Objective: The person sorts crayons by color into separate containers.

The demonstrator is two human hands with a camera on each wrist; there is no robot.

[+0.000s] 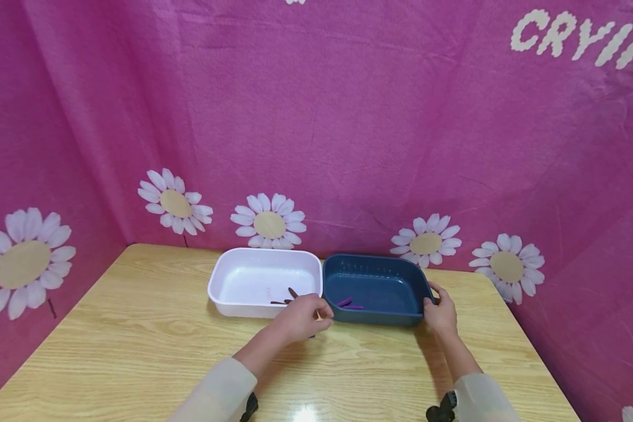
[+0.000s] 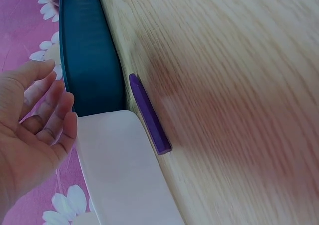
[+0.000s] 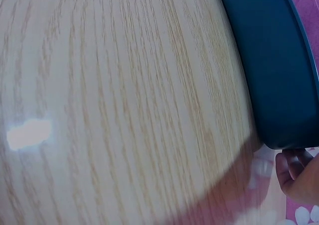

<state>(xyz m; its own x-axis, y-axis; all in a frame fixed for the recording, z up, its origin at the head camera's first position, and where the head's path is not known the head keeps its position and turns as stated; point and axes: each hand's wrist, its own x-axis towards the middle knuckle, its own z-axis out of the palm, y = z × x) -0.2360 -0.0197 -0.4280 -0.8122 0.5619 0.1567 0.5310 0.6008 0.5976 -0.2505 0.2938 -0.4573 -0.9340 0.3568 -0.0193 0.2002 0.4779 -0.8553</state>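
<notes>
My left hand (image 1: 303, 316) hovers over the front edges where a white plastic bin (image 1: 227, 303) and a dark blue plastic bin (image 1: 377, 318) meet. Its fingers are loosely bent and hold nothing, as the left wrist view shows. A purple crayon (image 2: 149, 114) lies on the table in front of the bins, mostly hidden under that hand in the head view. Brown crayons (image 1: 292, 292) lie in the white bin, partly covered by the hand. Purple crayons (image 1: 352, 307) are in the dark blue bin. At that bin's right end, my right hand (image 1: 442, 310) grips the wall near the rim.
The bins stand side by side near the back edge of a wooden table (image 1: 153, 340). A pink cloth (image 1: 316, 117) with white daisies hangs behind and at both sides. Light glares off the tabletop near the front.
</notes>
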